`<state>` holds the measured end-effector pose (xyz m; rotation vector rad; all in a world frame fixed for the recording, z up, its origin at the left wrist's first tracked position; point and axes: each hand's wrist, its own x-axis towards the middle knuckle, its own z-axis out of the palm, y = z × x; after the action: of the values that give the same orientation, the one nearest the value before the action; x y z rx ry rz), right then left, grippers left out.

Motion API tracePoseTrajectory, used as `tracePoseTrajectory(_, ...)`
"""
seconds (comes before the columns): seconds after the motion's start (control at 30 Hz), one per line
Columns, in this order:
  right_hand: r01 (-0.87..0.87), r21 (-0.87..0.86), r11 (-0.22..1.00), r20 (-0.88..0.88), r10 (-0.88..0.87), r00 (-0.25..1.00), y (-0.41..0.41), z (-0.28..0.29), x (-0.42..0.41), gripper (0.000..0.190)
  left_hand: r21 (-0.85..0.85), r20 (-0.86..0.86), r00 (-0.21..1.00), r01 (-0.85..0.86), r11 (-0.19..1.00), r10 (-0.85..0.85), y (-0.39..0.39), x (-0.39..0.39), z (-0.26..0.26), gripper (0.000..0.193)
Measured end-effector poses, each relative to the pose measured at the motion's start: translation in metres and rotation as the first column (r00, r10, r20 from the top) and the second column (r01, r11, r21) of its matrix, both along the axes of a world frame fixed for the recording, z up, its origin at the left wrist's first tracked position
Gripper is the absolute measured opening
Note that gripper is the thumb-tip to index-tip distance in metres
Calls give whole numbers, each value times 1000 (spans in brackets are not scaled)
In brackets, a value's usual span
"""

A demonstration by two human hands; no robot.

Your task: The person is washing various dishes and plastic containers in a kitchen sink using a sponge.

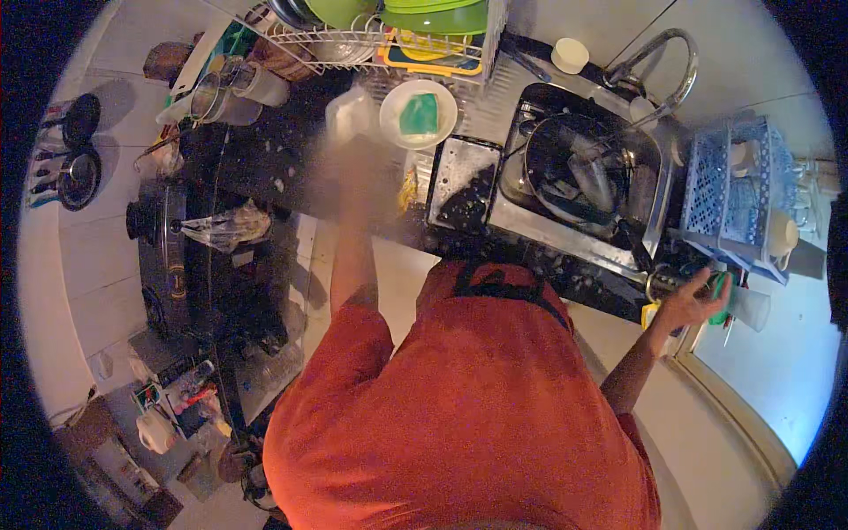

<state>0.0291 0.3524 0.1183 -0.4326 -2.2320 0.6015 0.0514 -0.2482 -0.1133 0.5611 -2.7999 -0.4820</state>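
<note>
My left hand (352,162) is strongly blurred over the dark counter at the left. At its fingertips is a whitish, translucent thing (351,112), seemingly a plastic container and apparently in its grasp. Just right of that, a white bowl (387,122) holds a green sponge (419,114). My right hand (694,303) reaches out past the counter's right end, fingers partly spread. Against those fingers are a green item (721,299) and a clear tumbler (753,311); whether the hand grips either is unclear.
In the steel sink (576,245) sits a dark pan (540,192) with glassware inside, below a curved faucet (689,69). A wet dark tray (457,175) lies left of it. A blue plastic rack (705,199) stands right; a wire dish rack (493,40) is behind. The stove (175,265) is left.
</note>
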Motion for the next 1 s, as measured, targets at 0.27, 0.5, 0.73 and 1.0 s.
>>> tracePoseTrajectory(0.27, -755, -133, 641, 19, 764, 645, -102, -79, -25, 26, -67, -55, 996, -79, 995, 75, -34, 5, 30, 30)
tracePoseTrajectory(0.5, -796, -374, 475, 290, 876, 386, -172, -152, -52, 26, -79, -119, 992, 20, 997, -29, -4, 2, 29, 32)
tracePoseTrajectory(0.73, -819, -420, 391, 420, 884, 207, -220, -156, -50, 30, -91, 80, 973, 223, 971, -216, -32, -40, 56, 34)
tracePoseTrajectory(1.0, -756, -477, 447, 476, 855, 205, -211, -158, -60, 31, -52, 113, 963, 251, 966, -244, -48, -48, 63, 20)
